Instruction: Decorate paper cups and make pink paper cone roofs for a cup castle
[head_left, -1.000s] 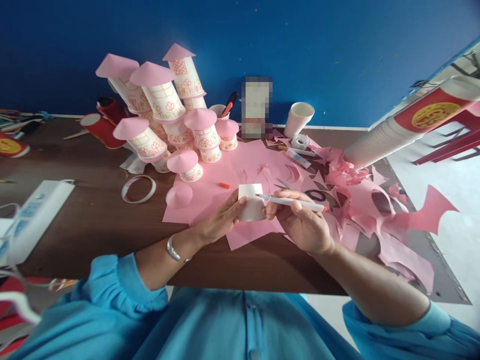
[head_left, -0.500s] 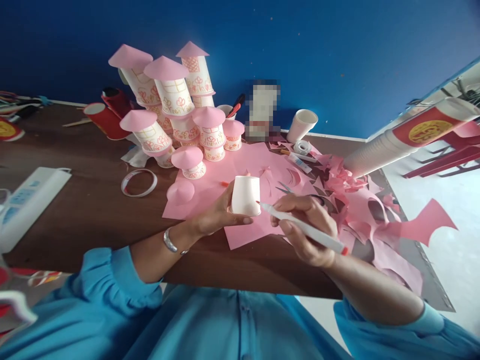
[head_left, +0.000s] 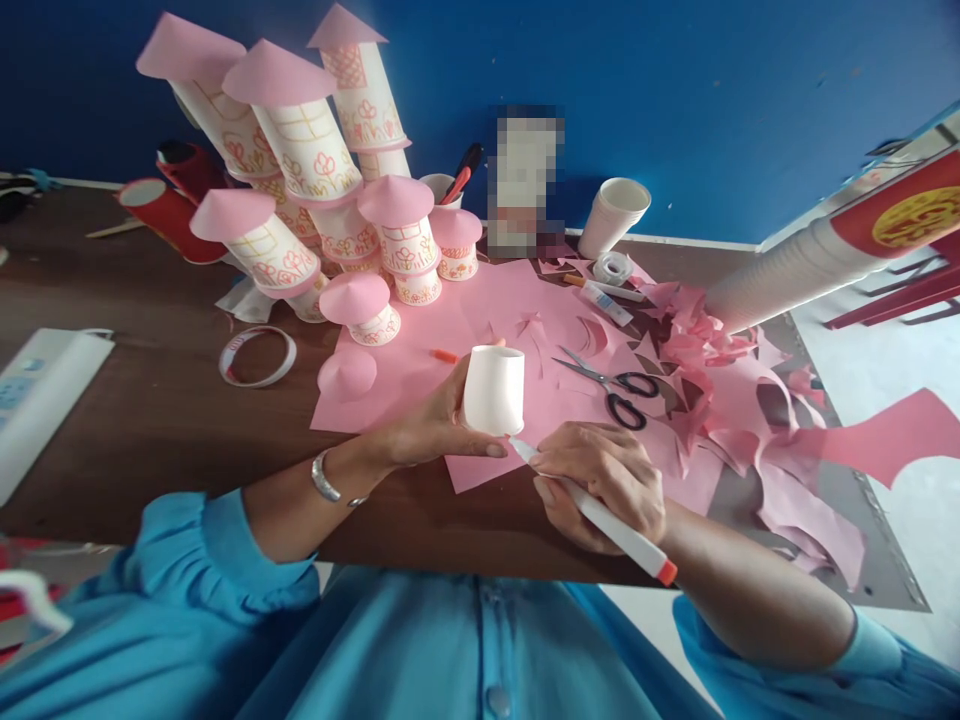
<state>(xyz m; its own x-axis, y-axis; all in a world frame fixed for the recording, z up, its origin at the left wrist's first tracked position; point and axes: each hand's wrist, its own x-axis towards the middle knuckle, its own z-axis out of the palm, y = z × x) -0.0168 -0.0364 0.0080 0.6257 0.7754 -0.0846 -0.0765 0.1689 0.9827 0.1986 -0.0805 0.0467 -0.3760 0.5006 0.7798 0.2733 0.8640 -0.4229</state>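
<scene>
My left hand (head_left: 442, 415) grips a plain white paper cup (head_left: 495, 390), turned rim down, above the pink paper. Between the fingers of my right hand (head_left: 604, 480) is a white marker (head_left: 615, 525) with an orange-red end; its tip is at the cup's lower rim, and I cannot tell whether it touches. Under and behind the cup lies a pink paper sheet (head_left: 487, 300). An orange marker cap (head_left: 445, 356) rests on it left of the cup, and a pair of scissors (head_left: 611, 382) with black handles lies beyond my right hand.
Decorated cup towers (head_left: 300, 150) with pink cone roofs stand at the back left. A loose pink cone (head_left: 347, 374) and a tape roll (head_left: 257, 357) lie nearby. Pink scraps (head_left: 697, 340) and a long stack of cups (head_left: 795, 270) occupy the right; a white cup (head_left: 613, 218) stands by the wall.
My right hand has moved down and slightly left with the marker, its tip passing from the cup's side to the lower rim. The scissors show more fully. The view has shifted closer.
</scene>
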